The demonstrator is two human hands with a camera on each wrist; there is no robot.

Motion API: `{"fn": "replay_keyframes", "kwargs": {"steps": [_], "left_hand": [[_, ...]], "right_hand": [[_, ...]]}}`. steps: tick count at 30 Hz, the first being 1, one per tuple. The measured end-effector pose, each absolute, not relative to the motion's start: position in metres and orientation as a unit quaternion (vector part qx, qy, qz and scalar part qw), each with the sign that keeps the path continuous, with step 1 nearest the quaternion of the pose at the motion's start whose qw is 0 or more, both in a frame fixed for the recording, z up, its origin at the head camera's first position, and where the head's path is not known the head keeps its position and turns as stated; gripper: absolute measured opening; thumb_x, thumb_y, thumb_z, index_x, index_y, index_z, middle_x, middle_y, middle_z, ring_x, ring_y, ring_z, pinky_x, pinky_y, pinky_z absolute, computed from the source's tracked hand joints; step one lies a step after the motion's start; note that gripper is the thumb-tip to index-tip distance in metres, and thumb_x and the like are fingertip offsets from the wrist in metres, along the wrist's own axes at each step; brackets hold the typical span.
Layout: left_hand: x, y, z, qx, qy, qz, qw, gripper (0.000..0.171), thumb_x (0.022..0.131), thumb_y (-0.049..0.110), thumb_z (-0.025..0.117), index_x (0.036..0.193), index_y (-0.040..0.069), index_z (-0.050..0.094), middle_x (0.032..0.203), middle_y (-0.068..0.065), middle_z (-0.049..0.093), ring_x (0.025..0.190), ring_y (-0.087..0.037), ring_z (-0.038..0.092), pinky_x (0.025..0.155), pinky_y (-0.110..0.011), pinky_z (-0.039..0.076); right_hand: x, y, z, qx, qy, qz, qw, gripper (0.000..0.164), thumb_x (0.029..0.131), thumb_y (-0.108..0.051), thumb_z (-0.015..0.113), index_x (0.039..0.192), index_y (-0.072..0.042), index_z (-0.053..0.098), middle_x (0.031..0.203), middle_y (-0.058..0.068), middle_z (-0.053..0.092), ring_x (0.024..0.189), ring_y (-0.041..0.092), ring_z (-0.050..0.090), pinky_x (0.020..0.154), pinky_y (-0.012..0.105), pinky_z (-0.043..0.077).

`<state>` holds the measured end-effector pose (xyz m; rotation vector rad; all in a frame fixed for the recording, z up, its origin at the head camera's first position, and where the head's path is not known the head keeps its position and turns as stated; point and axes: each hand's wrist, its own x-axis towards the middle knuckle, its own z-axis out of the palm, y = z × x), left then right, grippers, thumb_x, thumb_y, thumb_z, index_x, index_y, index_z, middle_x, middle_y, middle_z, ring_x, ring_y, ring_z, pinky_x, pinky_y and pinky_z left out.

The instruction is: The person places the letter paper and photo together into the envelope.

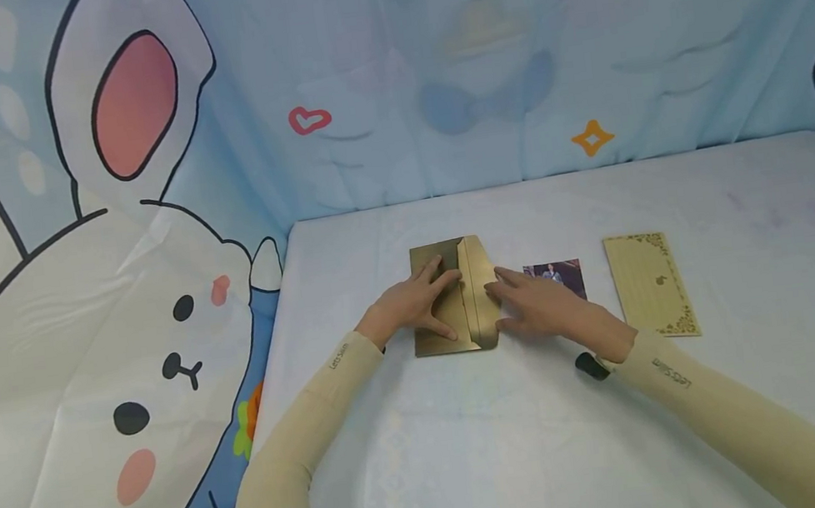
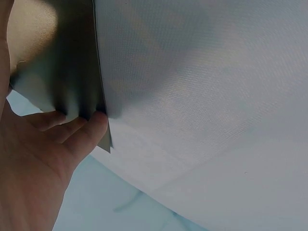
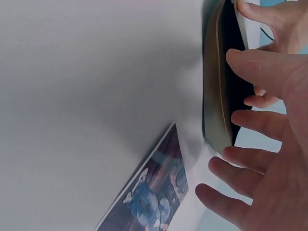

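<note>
Seems to be at the flap (image 1: 483, 312) of a gold envelope (image 1: 450, 308), laid flat on the surface (image 1: 429, 444) near the middle, flap folded out to the right. Steadies the envelope with the left hand (image 1: 409, 304), fingers spread and straight across the body, no pinch in that grip. Reaches to the flap's right edge with the right hand (image 1: 538, 306), fingers likewise straight and apart, nothing clasped; hard to say whether touching or just short of it.

Probably calls next for raising the flap or widening the opening with the right hand, while pressing the body down with the left, gently, so as not to crease the edge.

To the right of the envelope, partly hidden behind the right arm, see a photo (image 1: 557, 275); farther right, a gold card (image 1: 640, 282) with dark ornament at two right-hand corners. Note pale cloth over the surface, a blue curtain (image 1: 375, 170) beyond the far edge, a large white rabbit (image 1: 71, 351) printed at left, and beige sleeves (image 1: 729, 397) on both arms.
</note>
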<state>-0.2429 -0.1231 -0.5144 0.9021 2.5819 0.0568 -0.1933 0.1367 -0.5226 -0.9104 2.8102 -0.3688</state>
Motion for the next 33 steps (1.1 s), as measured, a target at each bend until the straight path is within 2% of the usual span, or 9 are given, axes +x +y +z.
{"fn": "replay_keyframes", "kwargs": {"steps": [10,19,28,33], "left_hand": [[-0.243,-0.123,-0.513,0.321,0.926,0.015,0.199,0.112,0.073,0.073,0.073,0.160,0.033,0.015,0.169,-0.018,0.004,0.152,-0.040,0.027,0.097,-0.050,0.054],[-0.241,-0.125,-0.516,0.328,0.925,0.014,0.192,0.114,0.073,0.074,0.072,0.160,0.032,0.015,0.168,-0.019,0.006,0.151,-0.041,0.027,0.098,-0.050,0.053],[-0.240,-0.125,-0.515,0.327,0.925,0.023,0.190,0.112,0.072,0.073,0.074,0.159,0.032,0.017,0.169,-0.018,0.006,0.151,-0.040,0.029,0.095,-0.050,0.054],[-0.241,-0.125,-0.515,0.333,0.924,0.013,0.187,0.113,0.073,0.074,0.072,0.160,0.032,0.015,0.169,-0.018,0.006,0.153,-0.039,0.025,0.094,-0.048,0.055]], "right_hand": [[-0.192,0.144,-0.523,-0.292,0.945,-0.129,0.068,0.068,0.094,-0.037,0.069,0.149,-0.006,0.045,0.154,0.029,0.040,0.137,0.049,0.045,0.105,0.064,0.043],[-0.187,0.154,-0.523,-0.300,0.942,-0.143,0.033,0.071,0.093,-0.037,0.072,0.149,-0.002,0.045,0.149,0.031,0.046,0.135,0.047,0.048,0.105,0.059,0.045],[-0.184,0.161,-0.518,-0.260,0.955,-0.137,0.046,0.072,0.093,-0.038,0.072,0.150,-0.003,0.044,0.150,0.029,0.045,0.136,0.046,0.047,0.108,0.058,0.042],[-0.184,0.168,-0.517,-0.262,0.954,-0.143,0.035,0.072,0.092,-0.036,0.073,0.149,-0.001,0.045,0.149,0.029,0.047,0.136,0.046,0.048,0.108,0.057,0.042]]}}
